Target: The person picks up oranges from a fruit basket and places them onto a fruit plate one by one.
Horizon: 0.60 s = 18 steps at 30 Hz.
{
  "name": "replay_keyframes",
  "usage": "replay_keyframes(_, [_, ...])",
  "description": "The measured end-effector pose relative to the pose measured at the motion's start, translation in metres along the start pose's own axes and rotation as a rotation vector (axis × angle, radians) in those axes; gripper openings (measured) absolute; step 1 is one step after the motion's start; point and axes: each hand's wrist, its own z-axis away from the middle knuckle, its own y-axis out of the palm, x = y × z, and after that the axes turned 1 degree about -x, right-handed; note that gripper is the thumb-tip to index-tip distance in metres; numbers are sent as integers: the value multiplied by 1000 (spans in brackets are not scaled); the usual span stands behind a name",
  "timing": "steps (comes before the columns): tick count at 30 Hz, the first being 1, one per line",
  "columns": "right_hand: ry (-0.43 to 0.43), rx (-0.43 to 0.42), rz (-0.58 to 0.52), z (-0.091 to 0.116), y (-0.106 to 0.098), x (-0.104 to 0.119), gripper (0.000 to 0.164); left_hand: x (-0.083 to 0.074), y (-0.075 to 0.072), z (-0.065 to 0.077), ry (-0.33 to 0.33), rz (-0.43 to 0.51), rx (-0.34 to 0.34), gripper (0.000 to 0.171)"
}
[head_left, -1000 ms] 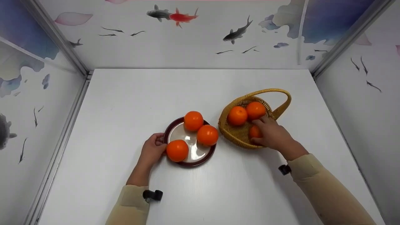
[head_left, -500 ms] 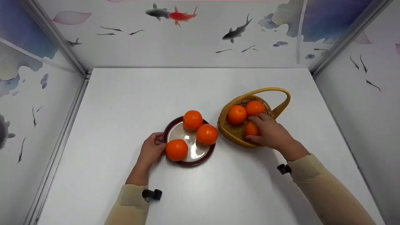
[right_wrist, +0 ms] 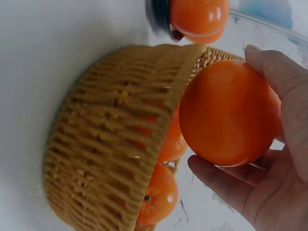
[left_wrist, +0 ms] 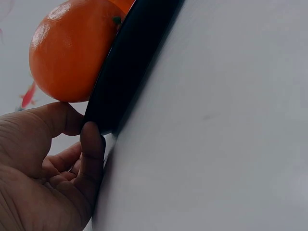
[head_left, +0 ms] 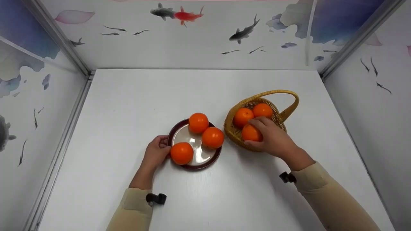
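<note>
So the basket (right_wrist: 106, 139) under the right hand (head_left: 273, 138) is coarse tan wicker with a rounded body, and its looped handle (head_left: 292, 104) arches out just beyond that hand. The plate (head_left: 185, 137), between the hands, is round and glossy, pale in the middle with a dark rim. The left hand (head_left: 156, 153) has that rim pinched between thumb and fingers.

Three oranges (head_left: 182, 153) sit on the plate, one right by the left thumb. Two more oranges (head_left: 243, 117) are in the basket, just past the right fingertips. The wicker wall stands between the right hand and the plate. White table (head_left: 199, 202) under both hands, fish-print panels (head_left: 205, 51) way beyond them.

The held orange (right_wrist: 228, 113) is in the right hand's grip, fingers and thumb around it, at the basket's mouth. It's smooth, nearly a perfect ball, deep orange with a soft shine.
</note>
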Motion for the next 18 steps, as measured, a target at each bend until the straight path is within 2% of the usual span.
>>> replay_keyframes(9, [-160,-105,-14,2,17,23,69,0,-1,0,2,-6,-13,49])
replay_keyframes(18, [-226,-95,-68,6,38,49,71,0,1,-1,-3,-14,-9,49])
